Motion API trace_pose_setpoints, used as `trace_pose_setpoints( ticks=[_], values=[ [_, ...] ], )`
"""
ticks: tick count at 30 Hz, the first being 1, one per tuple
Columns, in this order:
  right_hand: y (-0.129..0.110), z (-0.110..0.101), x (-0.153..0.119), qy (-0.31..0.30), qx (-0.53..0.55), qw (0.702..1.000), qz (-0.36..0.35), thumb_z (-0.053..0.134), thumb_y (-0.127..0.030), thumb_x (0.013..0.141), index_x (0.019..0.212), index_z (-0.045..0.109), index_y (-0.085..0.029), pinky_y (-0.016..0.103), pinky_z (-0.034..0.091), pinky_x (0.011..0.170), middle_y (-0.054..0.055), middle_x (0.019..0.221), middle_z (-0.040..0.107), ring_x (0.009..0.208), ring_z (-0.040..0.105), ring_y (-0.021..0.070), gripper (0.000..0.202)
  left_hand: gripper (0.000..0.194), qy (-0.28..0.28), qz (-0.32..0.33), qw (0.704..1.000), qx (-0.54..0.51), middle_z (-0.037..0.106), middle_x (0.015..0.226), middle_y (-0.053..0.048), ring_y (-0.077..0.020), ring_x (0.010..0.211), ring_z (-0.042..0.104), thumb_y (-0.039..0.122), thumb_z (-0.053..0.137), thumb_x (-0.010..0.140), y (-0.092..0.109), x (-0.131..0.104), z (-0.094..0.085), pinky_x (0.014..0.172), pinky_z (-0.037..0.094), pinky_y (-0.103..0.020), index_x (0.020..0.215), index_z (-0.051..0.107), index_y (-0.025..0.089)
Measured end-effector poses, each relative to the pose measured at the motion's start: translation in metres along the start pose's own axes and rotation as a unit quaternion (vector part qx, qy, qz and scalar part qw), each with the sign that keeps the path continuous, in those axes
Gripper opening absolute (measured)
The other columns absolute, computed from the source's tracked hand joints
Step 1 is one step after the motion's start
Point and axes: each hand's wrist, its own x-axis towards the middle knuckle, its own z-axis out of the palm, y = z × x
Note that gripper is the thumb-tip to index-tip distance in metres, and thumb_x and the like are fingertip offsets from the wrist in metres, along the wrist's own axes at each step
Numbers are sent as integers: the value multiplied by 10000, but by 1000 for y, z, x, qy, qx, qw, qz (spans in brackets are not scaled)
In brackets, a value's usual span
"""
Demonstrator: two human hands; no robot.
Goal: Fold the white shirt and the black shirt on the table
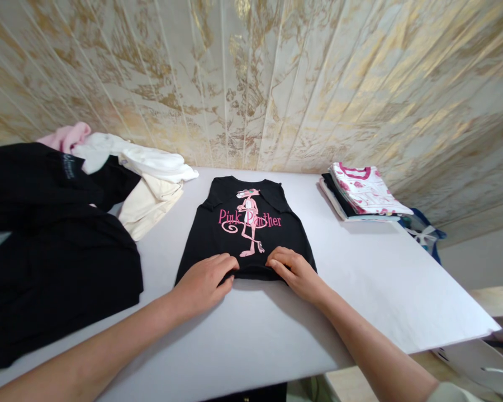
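Note:
A black T-shirt (205,234) with a pink cartoon panther and "Pink Panther" lettering lies spread on the white table, its neckline toward the wall and its sleeves folded in over the front. At the near edge, my left hand (209,281) pinches the fabric between thumb and fingers. My right hand (295,272) grips the same edge a short way to the right. Between the two hands the edge is slightly raised and bunched. Some of my fingertips are hidden by the cloth.
Loose black garments (58,262) heap up on the left, with cream cloth (151,204), white cloth (151,159) and pink cloth (67,137) behind. A stack of folded clothes (360,190) sits at the back right of the white table (385,290). Patterned curtain (251,84) hangs along the back.

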Motion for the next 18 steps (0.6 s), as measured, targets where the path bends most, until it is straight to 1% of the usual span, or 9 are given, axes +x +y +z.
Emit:
trace_pose_setpoints(
  ticks=[2, 5, 8, 10, 11, 13, 15, 16, 18],
  values=[
    [0, -3, 0, 0, 25, 1000, 4, 343, -396, 1007, 759, 644, -199, 298, 456, 817, 40, 840, 652, 824, 608, 159, 437, 158, -5, 14, 1000, -12, 594, 901, -17, -178, 874, 564, 195, 447, 875, 0, 0, -3, 777, 419, -292, 908, 601, 214],
    [3, -7, -2, 13, 29, 999, 20, 344, -406, 1003, 775, 649, -204, 287, 474, 787, 34, 828, 647, 800, 613, 156, 431, 158, -25, 34, 998, -36, 603, 856, 1, -154, 814, 563, 253, 494, 884, 1, -2, -7, 764, 400, -280, 830, 638, 217],
    [12, -11, -4, 59, -32, 997, 40, 352, -402, 993, 856, 663, -216, 306, 486, 788, 49, 866, 649, 830, 612, 177, 388, 238, -60, 37, 995, -64, 615, 741, 26, -127, 702, 557, 351, 520, 898, 3, -5, -9, 762, 389, -281, 750, 644, 213],
    [21, -11, -5, 100, -102, 989, 48, 367, -383, 982, 965, 673, -224, 346, 480, 856, 75, 970, 653, 928, 606, 205, 346, 312, -72, 28, 994, -77, 611, 683, 33, -115, 642, 546, 395, 498, 915, 4, -5, -10, 747, 399, -274, 710, 636, 205],
    [25, -10, -5, 114, -142, 982, 55, 377, -375, 975, 1043, 667, -225, 372, 468, 900, 90, 1051, 646, 999, 594, 222, 333, 345, -62, 22, 995, -78, 614, 683, 27, -116, 639, 548, 405, 471, 931, 4, -5, -10, 735, 409, -269, 705, 634, 202],
    [32, -6, -6, 121, -225, 963, 82, 395, -373, 964, 1221, 607, -223, 430, 417, 993, 110, 1247, 589, 1162, 532, 256, 365, 368, 3, 16, 998, -56, 654, 804, -6, -139, 752, 590, 399, 396, 967, 0, -4, -10, 763, 435, -271, 796, 656, 204],
    [37, 1, -7, 103, -292, 944, 116, 397, -387, 962, 1367, 495, -225, 479, 339, 1069, 103, 1408, 488, 1295, 434, 274, 447, 358, 89, 14, 996, 7, 660, 1102, -54, -187, 1034, 584, 394, 351, 987, -8, -1, -8, 916, 427, -317, 1070, 647, 210],
    [38, 4, -7, 93, -315, 936, 130, 389, -395, 965, 1413, 442, -231, 493, 301, 1095, 93, 1457, 443, 1338, 390, 274, 480, 387, 121, 8, 991, 50, 601, 1268, -75, -216, 1182, 522, 412, 352, 986, -13, 0, -6, 1012, 382, -362, 1220, 585, 210],
    [39, 9, -8, 81, -340, 925, 146, 372, -408, 971, 1462, 369, -249, 501, 248, 1123, 72, 1507, 385, 1383, 333, 267, 516, 531, 139, -15, 981, 135, 434, 1475, -103, -268, 1356, 371, 488, 378, 964, -25, 3, 1, 1121, 274, -444, 1401, 435, 193]
  ],
)
